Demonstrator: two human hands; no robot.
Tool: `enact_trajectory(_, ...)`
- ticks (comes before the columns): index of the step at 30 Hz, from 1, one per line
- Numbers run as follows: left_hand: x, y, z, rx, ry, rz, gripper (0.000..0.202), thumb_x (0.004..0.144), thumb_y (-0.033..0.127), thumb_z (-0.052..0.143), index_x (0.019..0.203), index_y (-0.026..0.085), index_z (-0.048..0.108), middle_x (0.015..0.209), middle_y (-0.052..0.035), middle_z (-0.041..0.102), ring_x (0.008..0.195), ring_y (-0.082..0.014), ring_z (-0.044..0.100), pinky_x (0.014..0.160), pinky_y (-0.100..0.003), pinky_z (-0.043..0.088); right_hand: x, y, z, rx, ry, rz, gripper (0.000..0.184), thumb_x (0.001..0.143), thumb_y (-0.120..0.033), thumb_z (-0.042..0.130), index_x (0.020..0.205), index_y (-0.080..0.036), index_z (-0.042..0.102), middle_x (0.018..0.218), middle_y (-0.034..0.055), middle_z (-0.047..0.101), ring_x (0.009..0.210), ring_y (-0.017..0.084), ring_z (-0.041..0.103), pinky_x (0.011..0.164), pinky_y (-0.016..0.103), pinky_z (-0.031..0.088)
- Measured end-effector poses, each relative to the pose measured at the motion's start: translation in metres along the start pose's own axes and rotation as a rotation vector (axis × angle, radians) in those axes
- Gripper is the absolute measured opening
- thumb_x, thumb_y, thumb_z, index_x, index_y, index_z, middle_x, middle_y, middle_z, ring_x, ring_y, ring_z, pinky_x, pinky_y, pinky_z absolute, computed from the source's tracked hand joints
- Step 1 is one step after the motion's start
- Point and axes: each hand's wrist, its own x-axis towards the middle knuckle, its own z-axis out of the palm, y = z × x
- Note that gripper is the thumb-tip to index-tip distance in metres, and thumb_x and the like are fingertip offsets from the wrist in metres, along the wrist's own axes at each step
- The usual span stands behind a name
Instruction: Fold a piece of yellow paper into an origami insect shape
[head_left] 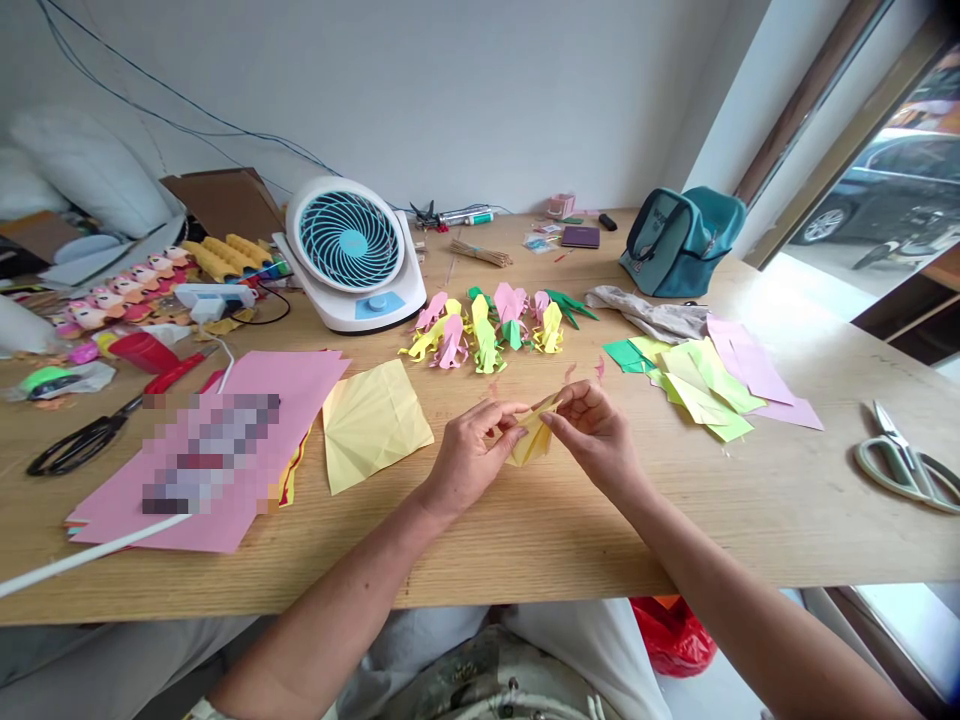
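Between my fingers is a folded piece of yellow paper [534, 440], held just above the table near its front. My left hand [474, 445] pinches its left side, thumb against forefinger. On the other side my right hand [596, 428] grips the upper right edge, also with thumb and fingers. Left of my hands lies a creased yellow paper sheet [375, 422], flat with fold lines fanning over it. Beyond them stand several folded paper flowers [486, 335] in pink, yellow and green, with curled tips.
A white fan [349, 250] stands behind at left. Pink paper sheets [300, 390] and black-handled scissors [90, 440] lie at left. Paper scraps [697, 385], a grey cloth [652, 315], a teal bag [679, 245] and pale-handled scissors [907, 460] are at right.
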Motion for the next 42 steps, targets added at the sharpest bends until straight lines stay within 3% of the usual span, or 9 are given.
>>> enact_trajectory(8, -0.002, 0.0, 0.004, 0.001, 0.002, -0.018, 0.004, 0.086, 0.013, 0.068, 0.085, 0.017, 0.069, 0.077, -0.0003, 0.066, 0.069, -0.0114, 0.06, 0.068, -0.022, 0.047, -0.001, -0.008, 0.004, 0.012, -0.036, 0.024, 0.043, 0.082, -0.036, 0.075, 0.117, -0.028, 0.052, 0.076, -0.0047, 0.057, 0.07, 0.013, 0.055, 0.067, 0.027, 0.047)
enact_trajectory(13, -0.002, -0.001, 0.004, 0.029, 0.025, -0.005, 0.007, 0.086, 0.014, 0.067, 0.08, 0.017, 0.067, 0.072, 0.0011, 0.061, 0.067, -0.0112, 0.058, 0.065, -0.022, 0.045, 0.0, -0.012, 0.004, -0.004, -0.052, 0.102, 0.032, 0.078, -0.046, 0.077, 0.096, -0.023, 0.067, 0.079, 0.0012, 0.065, 0.07, 0.014, 0.058, 0.063, 0.028, 0.048)
enact_trajectory(19, -0.003, -0.001, 0.004, 0.058, 0.027, 0.011, 0.009, 0.085, 0.011, 0.067, 0.079, 0.017, 0.065, 0.071, 0.002, 0.059, 0.068, -0.0113, 0.057, 0.065, -0.023, 0.043, 0.002, -0.016, 0.005, 0.052, -0.055, 0.143, 0.029, 0.075, -0.049, 0.078, 0.079, -0.022, 0.068, 0.078, 0.0026, 0.07, 0.072, 0.016, 0.062, 0.067, 0.029, 0.052)
enact_trajectory(28, -0.004, -0.003, 0.006, 0.067, 0.042, 0.047, 0.005, 0.087, 0.016, 0.067, 0.083, 0.018, 0.066, 0.074, 0.0002, 0.061, 0.071, -0.0127, 0.058, 0.067, -0.024, 0.045, 0.001, -0.016, 0.004, 0.028, -0.041, 0.149, 0.031, 0.074, -0.05, 0.079, 0.075, -0.021, 0.068, 0.076, 0.0031, 0.071, 0.071, 0.017, 0.064, 0.067, 0.031, 0.053)
enact_trajectory(34, -0.004, -0.002, 0.007, 0.089, 0.034, 0.064, 0.011, 0.091, 0.025, 0.065, 0.082, 0.018, 0.065, 0.074, -0.0013, 0.06, 0.071, -0.0136, 0.057, 0.066, -0.025, 0.045, -0.001, -0.012, 0.007, 0.024, -0.108, 0.114, 0.027, 0.077, -0.047, 0.077, 0.077, -0.021, 0.069, 0.077, 0.0027, 0.07, 0.074, 0.016, 0.063, 0.07, 0.03, 0.051)
enact_trajectory(42, -0.002, -0.003, 0.006, 0.255, 0.037, 0.204, 0.019, 0.096, 0.026, 0.057, 0.079, 0.018, 0.062, 0.073, -0.0024, 0.061, 0.073, -0.0154, 0.054, 0.069, -0.028, 0.043, -0.002, -0.009, 0.011, 0.019, -0.134, 0.094, 0.031, 0.074, -0.049, 0.08, 0.074, -0.021, 0.066, 0.071, 0.0005, 0.065, 0.068, 0.014, 0.058, 0.065, 0.029, 0.048)
